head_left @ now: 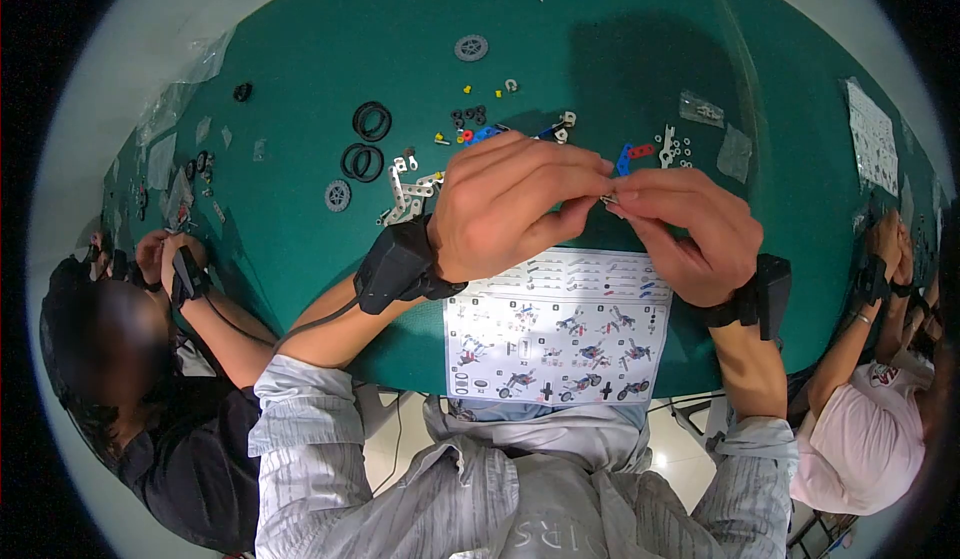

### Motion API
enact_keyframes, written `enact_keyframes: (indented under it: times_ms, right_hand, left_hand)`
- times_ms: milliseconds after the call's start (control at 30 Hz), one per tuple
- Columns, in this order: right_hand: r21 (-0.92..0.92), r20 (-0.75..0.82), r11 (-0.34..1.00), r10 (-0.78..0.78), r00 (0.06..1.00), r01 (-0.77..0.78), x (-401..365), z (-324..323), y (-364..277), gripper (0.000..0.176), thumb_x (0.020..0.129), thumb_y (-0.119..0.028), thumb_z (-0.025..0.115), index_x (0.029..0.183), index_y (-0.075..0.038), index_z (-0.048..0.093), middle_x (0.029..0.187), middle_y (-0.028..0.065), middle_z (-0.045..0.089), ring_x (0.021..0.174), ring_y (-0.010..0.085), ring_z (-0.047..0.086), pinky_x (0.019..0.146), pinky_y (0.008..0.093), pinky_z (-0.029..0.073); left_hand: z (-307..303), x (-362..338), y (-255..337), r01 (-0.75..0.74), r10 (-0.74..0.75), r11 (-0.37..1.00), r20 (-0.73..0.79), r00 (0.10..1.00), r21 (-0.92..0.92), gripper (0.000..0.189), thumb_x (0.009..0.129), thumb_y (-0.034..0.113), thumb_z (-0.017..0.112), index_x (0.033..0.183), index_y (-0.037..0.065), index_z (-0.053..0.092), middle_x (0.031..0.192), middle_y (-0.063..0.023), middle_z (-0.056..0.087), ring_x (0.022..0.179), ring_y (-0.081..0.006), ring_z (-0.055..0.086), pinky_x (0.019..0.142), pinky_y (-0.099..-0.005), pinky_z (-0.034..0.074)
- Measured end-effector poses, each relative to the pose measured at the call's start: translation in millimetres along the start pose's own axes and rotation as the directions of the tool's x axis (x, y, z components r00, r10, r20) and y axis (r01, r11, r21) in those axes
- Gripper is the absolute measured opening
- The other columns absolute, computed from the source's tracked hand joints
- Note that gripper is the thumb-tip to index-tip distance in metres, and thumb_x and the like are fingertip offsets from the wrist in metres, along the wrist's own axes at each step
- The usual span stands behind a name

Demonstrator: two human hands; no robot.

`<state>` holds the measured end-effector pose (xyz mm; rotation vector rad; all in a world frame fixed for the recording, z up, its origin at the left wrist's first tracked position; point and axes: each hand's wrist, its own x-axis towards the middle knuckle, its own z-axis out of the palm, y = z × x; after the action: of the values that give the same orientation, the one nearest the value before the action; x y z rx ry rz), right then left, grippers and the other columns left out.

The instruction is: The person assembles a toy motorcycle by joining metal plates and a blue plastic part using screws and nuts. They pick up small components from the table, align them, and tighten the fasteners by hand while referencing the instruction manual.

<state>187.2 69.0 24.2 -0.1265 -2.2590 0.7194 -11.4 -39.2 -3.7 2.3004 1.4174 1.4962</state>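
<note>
My left hand [520, 199] and my right hand [692, 231] meet over the upper edge of a printed instruction sheet [560, 334]. Between their pinched fingertips shows a small, shiny metal piece [608, 199], mostly hidden and too small to identify. Both hands are closed on it. Just beyond the fingers lie a blue strip [624, 159] and a red perforated strip [641, 151]. Light perforated metal strips [400, 194] lie left of my left hand, which partly covers some blue parts [484, 136].
Black rubber rings [362, 162], grey wheels [338, 195] and small black parts [468, 117] lie on the green table [300, 69]. Plastic bags [702, 109] are at right. Other people sit on both sides, one person's hands [170, 256] at left.
</note>
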Motion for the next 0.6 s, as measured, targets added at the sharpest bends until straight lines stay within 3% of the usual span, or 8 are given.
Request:
enact_keyframes:
  times_ms: [300,600]
  right_hand:
    - [0.024,-0.002,0.999,0.025,1.0,-0.025,2.4,-1.2,0.0,0.019,0.075,0.002,0.081,0.09,-0.002,0.071,0.089,0.0107,0.072,0.076,0.0237,0.072,0.066,0.0296,0.058]
    - [0.216,0.018,0.933,0.292,0.956,-0.288,-0.9,9.1,6.7,0.013,0.081,0.005,0.075,0.093,0.003,0.072,0.091,0.0118,0.072,0.078,0.0163,0.071,0.067,0.0249,0.058]
  left_hand:
    - [1.0,0.1,2.2,0.03,-0.03,1.0,-0.001,1.0,0.007,0.027,0.075,-0.001,0.075,0.101,0.003,0.068,0.102,-0.0127,0.074,0.088,-0.0267,0.072,0.071,-0.0347,0.055]
    - [2.3,2.1,-1.7,0.108,-0.108,0.993,0.005,0.994,0.048,0.023,0.076,-0.001,0.075,0.099,0.003,0.068,0.096,-0.0107,0.072,0.086,-0.0284,0.071,0.071,-0.035,0.054]
